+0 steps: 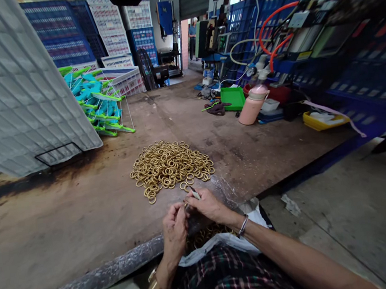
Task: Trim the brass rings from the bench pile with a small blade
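Observation:
A heap of brass-coloured rings [169, 164] lies on the brown worktable, several loose ones at its near side. At the table's front edge, my left hand [174, 226] is closed in a pinch on a small brass-coloured ring [186, 205]. My right hand [209, 206] meets it there, fingers closed around a small pale-handled tool [195, 193] with a dark end; its exact kind is unclear. Both hands' fingertips are close together and partly hide the ring. Below them, in my lap, an open white plastic bag [224, 240] holds more rings [210, 232].
A tall white ribbed panel [20, 87] stands at left, beside green and blue plastic pieces [101, 104]. On the right are a pink bottle [254, 105], a green tray [233, 98] and a yellow tray [324, 120]. Stacked crates [58, 32] and a distant person [193, 34] are behind.

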A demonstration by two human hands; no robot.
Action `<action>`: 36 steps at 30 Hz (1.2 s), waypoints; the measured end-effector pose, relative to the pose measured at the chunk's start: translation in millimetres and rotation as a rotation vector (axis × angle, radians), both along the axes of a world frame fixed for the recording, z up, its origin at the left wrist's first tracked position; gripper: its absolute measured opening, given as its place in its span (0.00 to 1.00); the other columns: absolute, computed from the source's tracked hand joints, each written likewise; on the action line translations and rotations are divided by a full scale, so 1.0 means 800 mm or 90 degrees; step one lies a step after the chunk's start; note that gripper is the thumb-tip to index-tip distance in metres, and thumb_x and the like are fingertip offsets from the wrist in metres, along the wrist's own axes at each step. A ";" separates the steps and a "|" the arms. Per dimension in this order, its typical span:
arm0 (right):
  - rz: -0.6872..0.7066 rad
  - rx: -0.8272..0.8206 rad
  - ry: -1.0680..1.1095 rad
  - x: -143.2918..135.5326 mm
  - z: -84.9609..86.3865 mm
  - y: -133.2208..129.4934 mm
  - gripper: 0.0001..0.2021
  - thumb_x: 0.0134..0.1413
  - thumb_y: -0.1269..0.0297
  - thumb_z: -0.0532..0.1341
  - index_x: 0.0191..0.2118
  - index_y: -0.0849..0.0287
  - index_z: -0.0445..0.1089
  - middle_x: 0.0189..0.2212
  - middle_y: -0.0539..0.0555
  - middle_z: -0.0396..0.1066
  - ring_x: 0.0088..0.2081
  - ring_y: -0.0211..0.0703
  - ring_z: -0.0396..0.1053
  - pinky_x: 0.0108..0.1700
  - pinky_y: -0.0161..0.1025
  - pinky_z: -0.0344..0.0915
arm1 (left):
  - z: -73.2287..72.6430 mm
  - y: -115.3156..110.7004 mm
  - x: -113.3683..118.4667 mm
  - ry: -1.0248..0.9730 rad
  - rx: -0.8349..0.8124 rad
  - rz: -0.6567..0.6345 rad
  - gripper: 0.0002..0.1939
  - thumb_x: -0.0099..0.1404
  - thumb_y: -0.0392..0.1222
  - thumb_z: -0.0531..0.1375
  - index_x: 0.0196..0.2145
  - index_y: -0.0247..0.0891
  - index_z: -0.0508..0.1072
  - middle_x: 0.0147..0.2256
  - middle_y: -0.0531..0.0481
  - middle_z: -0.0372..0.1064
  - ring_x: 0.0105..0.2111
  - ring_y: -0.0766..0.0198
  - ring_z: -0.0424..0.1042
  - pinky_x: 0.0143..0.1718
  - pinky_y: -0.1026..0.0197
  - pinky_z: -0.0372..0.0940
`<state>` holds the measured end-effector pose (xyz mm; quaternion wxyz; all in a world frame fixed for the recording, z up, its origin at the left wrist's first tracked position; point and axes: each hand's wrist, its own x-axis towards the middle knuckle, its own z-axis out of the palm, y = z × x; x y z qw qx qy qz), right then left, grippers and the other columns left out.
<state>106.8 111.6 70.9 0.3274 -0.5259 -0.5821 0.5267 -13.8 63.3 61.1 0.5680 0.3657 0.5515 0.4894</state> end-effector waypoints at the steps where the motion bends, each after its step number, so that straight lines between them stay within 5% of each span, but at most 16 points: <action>1: 0.002 0.006 -0.004 0.000 -0.001 0.000 0.10 0.45 0.61 0.55 0.21 0.61 0.63 0.16 0.45 0.61 0.20 0.31 0.56 0.25 0.29 0.53 | 0.000 0.000 -0.001 -0.014 -0.008 -0.019 0.17 0.54 0.54 0.57 0.29 0.36 0.67 0.18 0.59 0.59 0.13 0.76 0.52 0.13 0.71 0.47; 12: 0.048 0.084 -0.049 0.003 -0.003 -0.001 0.11 0.51 0.65 0.52 0.22 0.61 0.63 0.17 0.46 0.60 0.22 0.32 0.57 0.25 0.29 0.53 | 0.004 -0.002 -0.001 -0.212 -0.065 -0.063 0.15 0.53 0.52 0.60 0.28 0.37 0.62 0.21 0.59 0.59 0.14 0.77 0.51 0.13 0.73 0.43; 15: 0.044 0.141 -0.155 0.006 -0.003 -0.002 0.10 0.53 0.67 0.50 0.26 0.61 0.66 0.20 0.48 0.64 0.23 0.34 0.59 0.27 0.31 0.53 | 0.003 -0.002 -0.001 -0.224 -0.061 -0.058 0.15 0.54 0.51 0.60 0.27 0.38 0.61 0.21 0.59 0.59 0.14 0.77 0.51 0.13 0.73 0.43; 20: 0.177 0.245 -0.376 0.010 -0.002 -0.012 0.08 0.47 0.74 0.52 0.31 0.61 0.67 0.25 0.53 0.68 0.26 0.37 0.61 0.29 0.33 0.51 | 0.001 0.000 0.000 -0.187 -0.045 -0.054 0.14 0.56 0.51 0.58 0.28 0.38 0.61 0.21 0.59 0.58 0.15 0.77 0.51 0.13 0.73 0.43; 26: 0.245 0.253 -0.486 0.005 0.001 -0.017 0.12 0.49 0.74 0.50 0.37 0.62 0.67 0.31 0.57 0.70 0.31 0.41 0.65 0.32 0.35 0.52 | -0.002 0.001 0.001 -0.139 -0.044 -0.039 0.16 0.55 0.54 0.58 0.29 0.38 0.62 0.19 0.59 0.58 0.14 0.77 0.52 0.14 0.73 0.45; 30: 0.233 0.222 -0.531 0.004 -0.002 -0.012 0.12 0.49 0.75 0.49 0.38 0.63 0.67 0.33 0.59 0.71 0.33 0.42 0.67 0.32 0.35 0.53 | -0.003 -0.002 0.001 -0.090 -0.035 -0.017 0.17 0.54 0.55 0.59 0.27 0.38 0.61 0.18 0.60 0.58 0.13 0.76 0.51 0.13 0.73 0.45; 36: 0.136 0.197 -0.601 0.021 -0.008 0.013 0.14 0.50 0.76 0.48 0.41 0.63 0.64 0.32 0.60 0.72 0.32 0.44 0.68 0.31 0.36 0.53 | 0.014 -0.012 0.009 -0.159 -0.054 -0.100 0.16 0.55 0.53 0.59 0.25 0.38 0.62 0.17 0.60 0.57 0.13 0.76 0.51 0.13 0.72 0.46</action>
